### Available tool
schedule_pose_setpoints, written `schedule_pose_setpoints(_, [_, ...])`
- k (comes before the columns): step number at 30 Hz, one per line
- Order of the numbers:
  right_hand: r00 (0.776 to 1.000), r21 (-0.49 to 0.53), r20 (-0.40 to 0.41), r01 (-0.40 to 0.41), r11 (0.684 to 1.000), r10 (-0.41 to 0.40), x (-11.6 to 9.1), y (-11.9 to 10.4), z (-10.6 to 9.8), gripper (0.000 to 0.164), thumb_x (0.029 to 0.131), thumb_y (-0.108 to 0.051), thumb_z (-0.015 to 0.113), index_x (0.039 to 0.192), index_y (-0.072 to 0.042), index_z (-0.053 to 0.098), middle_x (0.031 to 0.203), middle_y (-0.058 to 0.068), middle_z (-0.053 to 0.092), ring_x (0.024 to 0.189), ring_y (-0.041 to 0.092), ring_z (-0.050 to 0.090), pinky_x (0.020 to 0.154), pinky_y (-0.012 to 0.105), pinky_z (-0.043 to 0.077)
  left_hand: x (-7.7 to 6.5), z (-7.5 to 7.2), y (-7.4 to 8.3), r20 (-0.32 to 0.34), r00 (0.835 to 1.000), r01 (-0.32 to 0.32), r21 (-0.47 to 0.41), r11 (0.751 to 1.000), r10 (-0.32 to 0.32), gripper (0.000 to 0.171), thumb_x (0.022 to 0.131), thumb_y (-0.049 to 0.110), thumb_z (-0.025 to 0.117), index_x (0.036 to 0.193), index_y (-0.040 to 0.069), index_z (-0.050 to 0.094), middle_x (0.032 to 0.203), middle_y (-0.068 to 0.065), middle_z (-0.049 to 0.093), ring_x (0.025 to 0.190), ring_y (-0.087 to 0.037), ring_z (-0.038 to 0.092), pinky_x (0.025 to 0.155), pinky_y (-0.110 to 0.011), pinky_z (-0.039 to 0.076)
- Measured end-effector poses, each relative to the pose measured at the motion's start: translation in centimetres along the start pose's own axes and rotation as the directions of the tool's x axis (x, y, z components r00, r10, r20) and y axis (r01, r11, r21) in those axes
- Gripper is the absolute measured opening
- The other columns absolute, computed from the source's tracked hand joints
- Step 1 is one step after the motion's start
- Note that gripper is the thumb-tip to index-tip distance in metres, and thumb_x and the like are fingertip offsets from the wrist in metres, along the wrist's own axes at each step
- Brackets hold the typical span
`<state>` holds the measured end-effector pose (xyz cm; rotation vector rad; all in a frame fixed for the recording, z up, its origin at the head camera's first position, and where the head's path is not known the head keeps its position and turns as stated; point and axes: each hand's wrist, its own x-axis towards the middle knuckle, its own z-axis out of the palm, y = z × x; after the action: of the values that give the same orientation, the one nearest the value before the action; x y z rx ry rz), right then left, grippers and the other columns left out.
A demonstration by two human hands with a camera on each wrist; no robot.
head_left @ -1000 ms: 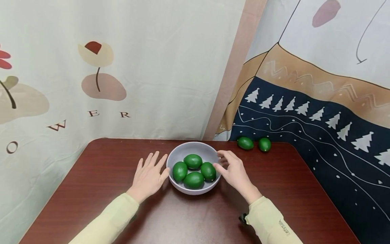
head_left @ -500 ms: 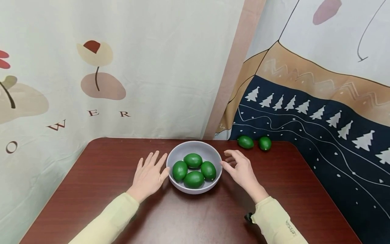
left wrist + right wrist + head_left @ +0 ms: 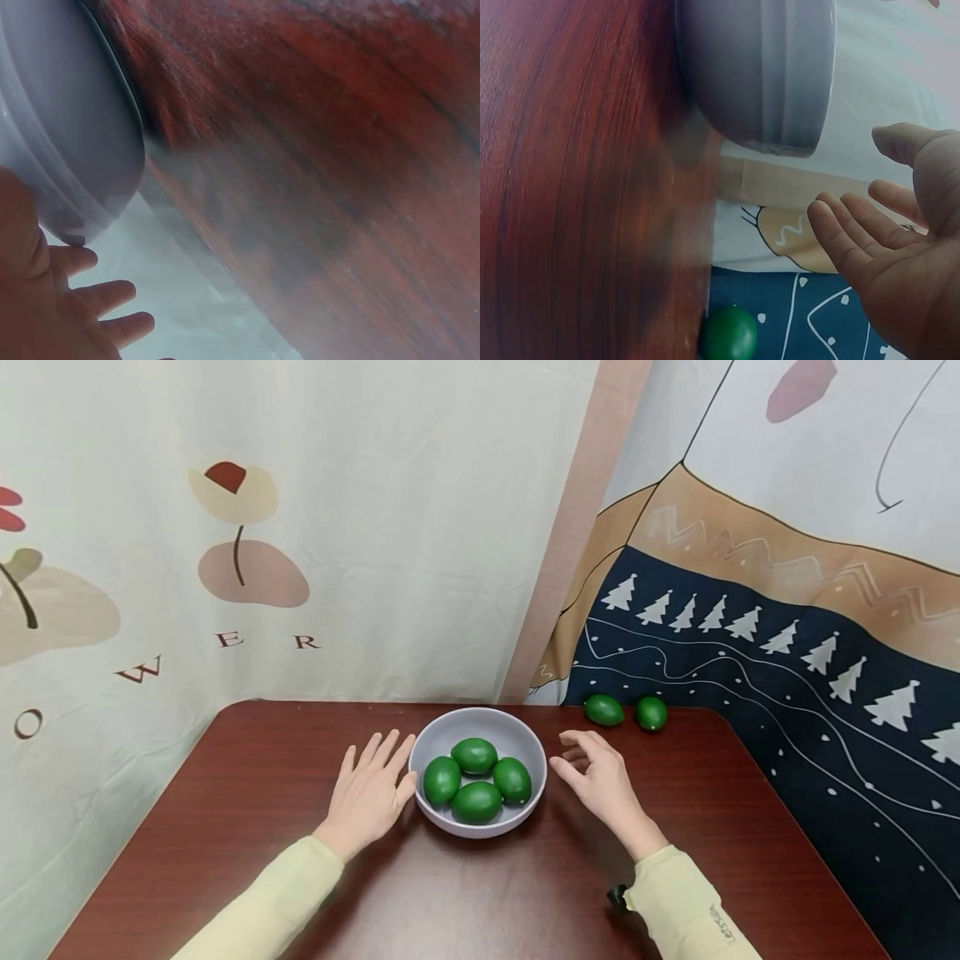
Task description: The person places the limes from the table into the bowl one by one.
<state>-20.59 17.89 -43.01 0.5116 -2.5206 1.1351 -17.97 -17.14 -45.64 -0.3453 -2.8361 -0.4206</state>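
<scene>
**Bowl of limes between two hands that grip nothing**

The grey bowl stands upright on the dark red table, towards its far edge. Four limes lie inside it in a ring. The left hand is beside the bowl, its fingers straight and spread, grasping nothing; the thumb tip meets the rim in the head view, though actual contact cannot be told. The right hand is just beside the opposite side, apart from the bowl, its fingers loosely bent and likewise without a hold. Two further limes lie on the table by the far edge, beyond the right hand.

Handling, by judgement: the bowl appears stiff and thin-walled, probably plastic and light in itself, so that much of the load would come from the fruit. Its smooth, curved outer wall may slip under a flat push; the lip and the raised band below it, visible in the wrist views, offer better purchase. The sound hold is two-handed, at opposite sides of the rim, thumbs above and fingers under the curve, kept level because the limes could roll. Each lime looks firm, glossy and somewhat slippery, unlikely to bruise, and is best pinched across its middle rather than at its pointed ends.
</scene>
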Motion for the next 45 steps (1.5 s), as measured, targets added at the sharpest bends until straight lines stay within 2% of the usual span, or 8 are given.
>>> schedule_pose_setpoints(11, [0.999, -0.011, -0.022, -0.031, 0.999, 0.031, 0.1, 1.2, -0.7, 0.036, 0.09, -0.008, 0.079, 0.124, -0.002, 0.068, 0.115, 0.017, 0.069, 0.094, 0.026, 0.073, 0.081, 0.045, 0.062, 0.1, 0.2, -0.1, -0.001, 1.0, -0.018, 0.017, 1.0, 0.018, 0.057, 0.105, 0.034, 0.051, 0.156, 0.009, 0.047, 0.161, -0.018, 0.043, 0.15, -0.042, 0.035, 0.12, -0.066, 0.022])
schedule_pose_setpoints(22, [0.996, -0.025, -0.053, -0.078, 0.997, 0.076, 0.5, 3.0, -1.1, 0.033, 0.091, -0.009, 0.078, 0.122, 0.0, 0.068, 0.116, 0.015, 0.069, 0.095, 0.029, 0.073, 0.084, 0.047, 0.061, 0.1, 0.2, -0.1, 0.001, 1.0, -0.028, 0.013, 1.0, 0.028, 0.057, 0.105, 0.032, 0.05, 0.155, 0.007, 0.047, 0.161, -0.019, 0.042, 0.15, -0.042, 0.035, 0.123, -0.062, 0.021])
schedule_pose_setpoints(31, [0.987, -0.028, -0.112, -0.119, 0.992, 0.115, 0.5, 4.5, -1.4, 0.032, 0.09, -0.007, 0.078, 0.12, 0.001, 0.07, 0.114, 0.018, 0.069, 0.096, 0.031, 0.072, 0.085, 0.05, 0.06, 0.1, 0.2, 0.0, 0.005, 1.0, -0.018, 0.007, 1.0, 0.018, 0.057, 0.105, 0.033, 0.051, 0.156, 0.008, 0.046, 0.161, -0.019, 0.042, 0.151, -0.042, 0.034, 0.122, -0.063, 0.021])
schedule_pose_setpoints(38, [0.98, -0.061, -0.171, -0.111, 0.992, 0.099, 0.9, 5.4, -1.6, 0.032, 0.089, -0.006, 0.079, 0.119, 0.003, 0.069, 0.112, 0.02, 0.068, 0.096, 0.034, 0.072, 0.085, 0.051, 0.06, 0.0, 0.2, 0.0, 0.003, 1.0, -0.015, 0.007, 1.0, 0.015, 0.057, 0.105, 0.033, 0.051, 0.156, 0.008, 0.046, 0.161, -0.02, 0.042, 0.151, -0.042, 0.034, 0.122, -0.064, 0.021])
schedule_pose_setpoints(45, [0.969, -0.064, -0.196, -0.168, 0.984, 0.153, 1.6, 6.2, -2.1, 0.034, 0.091, -0.008, 0.076, 0.122, 0.004, 0.068, 0.116, 0.021, 0.066, 0.102, 0.037, 0.069, 0.088, 0.05, 0.058, 0.1, 0.4, -0.1, -0.001, 1.0, -0.014, 0.016, 1.0, 0.014, 0.057, 0.105, 0.034, 0.051, 0.156, 0.008, 0.047, 0.16, -0.02, 0.043, 0.15, -0.042, 0.035, 0.122, -0.064, 0.022])
